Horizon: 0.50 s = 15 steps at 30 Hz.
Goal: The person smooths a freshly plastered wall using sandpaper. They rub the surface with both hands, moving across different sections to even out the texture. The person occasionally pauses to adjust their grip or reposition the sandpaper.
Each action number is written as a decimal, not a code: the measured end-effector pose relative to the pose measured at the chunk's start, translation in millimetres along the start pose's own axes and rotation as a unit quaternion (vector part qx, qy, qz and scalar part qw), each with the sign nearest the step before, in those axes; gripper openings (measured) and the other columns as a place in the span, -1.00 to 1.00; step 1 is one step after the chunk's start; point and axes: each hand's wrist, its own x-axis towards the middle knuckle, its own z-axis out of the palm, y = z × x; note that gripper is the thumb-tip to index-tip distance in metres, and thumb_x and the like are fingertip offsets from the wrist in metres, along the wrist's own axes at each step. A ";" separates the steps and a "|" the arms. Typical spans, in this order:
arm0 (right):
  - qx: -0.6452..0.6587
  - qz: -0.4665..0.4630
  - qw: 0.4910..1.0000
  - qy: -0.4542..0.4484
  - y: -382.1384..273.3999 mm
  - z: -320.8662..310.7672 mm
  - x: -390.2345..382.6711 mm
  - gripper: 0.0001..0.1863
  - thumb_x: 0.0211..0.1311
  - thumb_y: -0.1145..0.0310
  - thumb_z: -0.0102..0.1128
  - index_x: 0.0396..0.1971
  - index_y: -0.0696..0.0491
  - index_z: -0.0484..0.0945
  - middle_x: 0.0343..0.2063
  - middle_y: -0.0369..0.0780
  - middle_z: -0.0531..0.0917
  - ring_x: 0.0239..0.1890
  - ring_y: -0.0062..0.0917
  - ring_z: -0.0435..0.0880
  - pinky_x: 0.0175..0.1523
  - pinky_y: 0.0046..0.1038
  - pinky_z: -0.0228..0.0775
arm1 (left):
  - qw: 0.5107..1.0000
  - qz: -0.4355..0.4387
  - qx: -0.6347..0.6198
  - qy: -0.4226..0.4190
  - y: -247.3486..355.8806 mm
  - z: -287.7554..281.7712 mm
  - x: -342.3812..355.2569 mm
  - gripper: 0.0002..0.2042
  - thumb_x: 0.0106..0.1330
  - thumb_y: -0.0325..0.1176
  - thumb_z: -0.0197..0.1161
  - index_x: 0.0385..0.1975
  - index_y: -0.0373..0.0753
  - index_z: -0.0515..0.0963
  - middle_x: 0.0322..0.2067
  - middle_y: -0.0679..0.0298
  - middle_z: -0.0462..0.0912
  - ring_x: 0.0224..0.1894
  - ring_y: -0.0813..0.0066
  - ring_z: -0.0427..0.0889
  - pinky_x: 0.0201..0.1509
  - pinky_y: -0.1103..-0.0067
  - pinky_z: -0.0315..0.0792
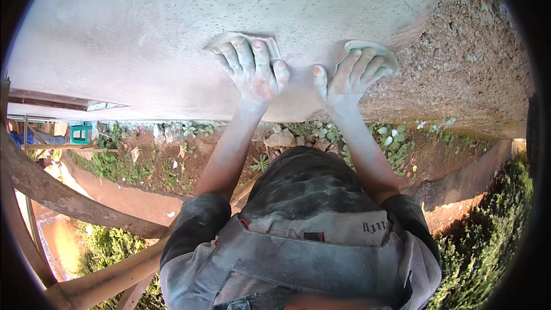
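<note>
Both my hands are up against a pale, dust-covered plaster wall (172,28). Under the fingers of my left hand (254,74) lies a thin piece of sandpaper (274,49), its edges sticking out past the fingertips. A second piece of sandpaper (392,61) is pressed to the wall by my right hand (347,77), near where the smooth plaster meets a rough patch. The right thumb stands apart from the other fingers. White dust coats both hands and forearms. The sheets' faces against the wall are hidden.
Rough brown wall (459,51) borders the smooth plaster on the right. Wooden poles (109,270) cross at the lower left. Below are stones (281,138), low plants and soil. A green plastic stool (80,133) stands far left, and bushes (488,252) grow at lower right.
</note>
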 end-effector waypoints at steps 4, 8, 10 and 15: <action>0.075 -0.023 0.979 -0.188 4.1 4.6 -126.7 -0.41 0.12 0.02 0.15 -0.02 0.20 0.39 -0.01 0.02 0.39 -0.08 0.00 0.38 -0.07 0.13 0.15 | 0.991 -0.016 -0.013 -0.131 1.8 -5.2 -103.9 -0.56 0.20 -0.05 -0.03 -0.07 -0.24 0.44 -0.02 -0.11 0.35 0.05 -0.16 0.30 0.28 -0.12 -0.16; 0.045 0.017 0.994 -0.096 -2.7 -3.8 -41.4 -0.43 0.21 -0.01 0.01 0.00 0.19 0.39 -0.01 0.06 0.39 0.00 0.03 0.34 0.03 0.17 0.05 | 0.999 -0.002 -0.009 -0.044 -21.3 -7.6 -23.3 -0.47 0.27 -0.05 -0.10 0.13 -0.31 0.31 0.17 -0.17 0.21 0.23 -0.22 0.13 0.33 -0.08 -0.22; 0.022 0.025 0.999 0.037 -4.0 -2.7 33.2 -0.43 0.32 -0.02 -0.18 0.02 0.22 0.38 0.07 0.08 0.37 0.11 0.12 0.26 0.16 0.24 -0.13 | 1.000 -0.001 0.002 0.006 -26.0 -21.0 51.9 -0.38 0.36 -0.03 -0.23 0.30 -0.35 0.06 0.32 -0.21 -0.07 0.37 -0.23 -0.15 0.38 0.01 -0.32; 0.060 0.022 0.991 0.120 0.3 6.7 44.8 -0.45 0.39 0.06 -0.29 0.04 0.24 0.39 0.14 0.06 0.35 0.22 0.18 0.16 0.25 0.26 -0.31 | 0.999 0.004 0.014 0.037 -26.2 -17.6 66.7 -0.37 0.37 -0.04 -0.28 0.35 -0.30 -0.01 0.36 -0.18 -0.13 0.40 -0.21 -0.26 0.39 -0.01 -0.33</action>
